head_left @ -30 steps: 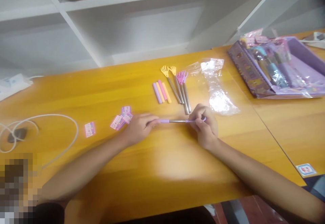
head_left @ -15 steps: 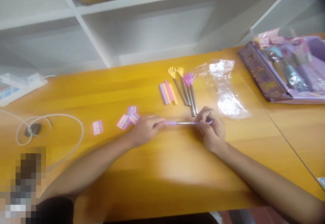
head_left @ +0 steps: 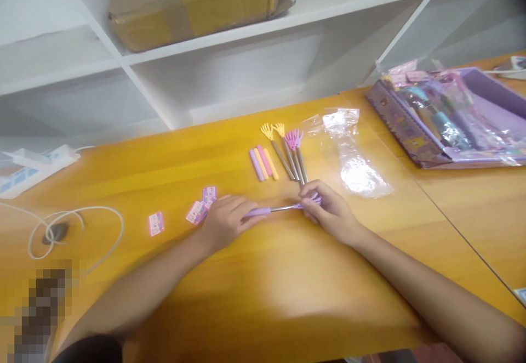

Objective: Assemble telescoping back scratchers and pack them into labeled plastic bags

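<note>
Between my hands lies a back scratcher (head_left: 281, 208) with a purple handle sleeve, a metal rod and a purple claw end. My left hand (head_left: 228, 219) is closed around the purple handle. The claw end sits in the fingers of my right hand (head_left: 326, 208), which partly cover it. Just beyond are several back scratcher rods (head_left: 296, 163) with yellow and pink-purple hand-shaped heads. Beside them lie several loose handle sleeves (head_left: 263, 164) in purple, orange and pink. Small printed cards (head_left: 198, 209) are partly hidden behind my left hand, and a single card (head_left: 156, 223) lies farther left.
A crumpled clear plastic bag (head_left: 355, 160) lies right of the rods. A purple display box (head_left: 415, 132) with bagged items stands at the right. On the left are a white power strip (head_left: 41, 168) and a looped cable (head_left: 121, 226). White shelves (head_left: 230, 86) holding a cardboard box (head_left: 197, 9) stand behind.
The camera view has shifted, showing more of the shelf. More of the purple handle shows beyond my left fingers, and my right fingers have changed position around the claw end.
</note>
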`<state>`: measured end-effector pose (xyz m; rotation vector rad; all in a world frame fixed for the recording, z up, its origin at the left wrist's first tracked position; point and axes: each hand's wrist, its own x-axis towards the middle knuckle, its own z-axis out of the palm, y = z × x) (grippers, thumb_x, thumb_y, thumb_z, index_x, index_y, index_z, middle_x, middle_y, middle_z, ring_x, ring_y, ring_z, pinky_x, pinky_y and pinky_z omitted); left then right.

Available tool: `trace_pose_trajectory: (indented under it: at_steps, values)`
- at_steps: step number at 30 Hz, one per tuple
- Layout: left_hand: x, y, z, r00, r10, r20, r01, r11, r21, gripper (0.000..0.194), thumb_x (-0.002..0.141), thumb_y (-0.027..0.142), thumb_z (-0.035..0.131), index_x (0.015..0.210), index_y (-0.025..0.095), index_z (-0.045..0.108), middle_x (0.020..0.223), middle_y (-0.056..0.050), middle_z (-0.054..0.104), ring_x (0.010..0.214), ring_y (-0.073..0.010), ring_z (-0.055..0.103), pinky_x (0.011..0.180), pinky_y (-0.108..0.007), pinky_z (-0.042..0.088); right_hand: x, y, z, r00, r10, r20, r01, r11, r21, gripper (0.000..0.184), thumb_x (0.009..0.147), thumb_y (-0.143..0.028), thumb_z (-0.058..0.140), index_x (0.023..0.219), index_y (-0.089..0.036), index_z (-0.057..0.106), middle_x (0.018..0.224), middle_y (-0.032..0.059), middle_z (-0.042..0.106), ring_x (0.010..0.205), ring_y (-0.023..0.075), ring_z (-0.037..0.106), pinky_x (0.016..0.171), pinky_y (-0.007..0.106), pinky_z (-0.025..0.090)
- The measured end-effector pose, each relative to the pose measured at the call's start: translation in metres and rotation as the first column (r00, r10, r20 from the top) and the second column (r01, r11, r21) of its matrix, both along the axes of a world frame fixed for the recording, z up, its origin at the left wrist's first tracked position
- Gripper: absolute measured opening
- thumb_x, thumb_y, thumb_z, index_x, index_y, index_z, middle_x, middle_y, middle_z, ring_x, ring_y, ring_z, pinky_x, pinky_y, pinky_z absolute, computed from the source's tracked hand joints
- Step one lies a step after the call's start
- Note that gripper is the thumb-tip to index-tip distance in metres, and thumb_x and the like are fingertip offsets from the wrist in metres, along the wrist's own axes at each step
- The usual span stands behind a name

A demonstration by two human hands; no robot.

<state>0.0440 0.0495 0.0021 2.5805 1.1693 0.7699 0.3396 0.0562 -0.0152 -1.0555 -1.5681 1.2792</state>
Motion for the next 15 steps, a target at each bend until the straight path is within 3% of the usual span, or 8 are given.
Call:
trace_pose_trajectory:
  at_steps: [3, 6, 10, 13, 15]
  values:
    - [-0.001, 0.000, 0.001, 0.992, 0.039, -0.121, -0.028, 0.995, 0.093, 0.030, 0.111, 0.043, 0.055, 0.105, 0.021, 0.074, 0.083, -0.004, 0.073, 0.077, -0.0178, 0.065, 0.071, -0.033, 0.042, 0.001, 0.000, 0.002, 0.998, 0.034, 0.058, -0.037, 0.998, 0.050, 0.033, 0.102, -0.048, 0.070, 0.122, -0.025, 0.057, 0.089, 0.0007, 0.065, 0.065, 0.0128, 0.060, 0.054, 0.025, 0.051]
    - [-0.001, 0.002, 0.001, 0.984, 0.083, -0.155, -0.060, 0.988, 0.145, 0.029, 0.113, 0.038, 0.052, 0.105, 0.019, 0.072, 0.089, -0.006, 0.074, 0.080, -0.0191, 0.066, 0.074, -0.033, 0.046, 0.008, 0.006, 0.004, 0.991, -0.013, 0.136, -0.015, 0.978, 0.208, 0.040, 0.099, -0.043, 0.074, 0.131, -0.027, 0.056, 0.103, 0.0056, 0.068, 0.075, 0.0167, 0.066, 0.057, 0.027, 0.055]
    - [0.002, 0.003, 0.000, 0.985, 0.052, -0.163, -0.030, 0.990, 0.136, 0.027, 0.114, 0.030, 0.047, 0.116, 0.015, 0.069, 0.097, -0.009, 0.074, 0.087, -0.0210, 0.070, 0.076, -0.034, 0.050, 0.020, 0.014, 0.009, 0.936, -0.027, 0.350, -0.129, 0.901, 0.414, 0.029, 0.102, -0.040, 0.070, 0.127, -0.027, 0.064, 0.102, 0.0084, 0.070, 0.071, 0.0182, 0.066, 0.057, 0.031, 0.056]
    - [0.005, -0.001, -0.003, 0.982, -0.002, -0.189, 0.024, 0.993, 0.118, 0.030, 0.115, 0.028, 0.043, 0.131, 0.015, 0.065, 0.100, -0.009, 0.073, 0.086, -0.0212, 0.070, 0.072, -0.033, 0.050, 0.023, 0.013, 0.011, 0.873, -0.025, 0.487, -0.241, 0.846, 0.475, 0.029, 0.106, -0.039, 0.065, 0.132, -0.026, 0.064, 0.101, 0.0081, 0.075, 0.074, 0.0199, 0.071, 0.066, 0.034, 0.060]
    - [0.007, -0.004, -0.005, 0.975, -0.021, -0.222, 0.049, 0.992, 0.118, 0.030, 0.114, 0.029, 0.043, 0.130, 0.016, 0.066, 0.098, -0.008, 0.072, 0.078, -0.0196, 0.067, 0.066, -0.032, 0.046, 0.022, 0.010, 0.011, 0.834, -0.028, 0.550, -0.295, 0.821, 0.489, 0.027, 0.109, -0.036, 0.059, 0.133, -0.025, 0.064, 0.106, 0.0083, 0.078, 0.083, 0.0218, 0.075, 0.073, 0.035, 0.061]
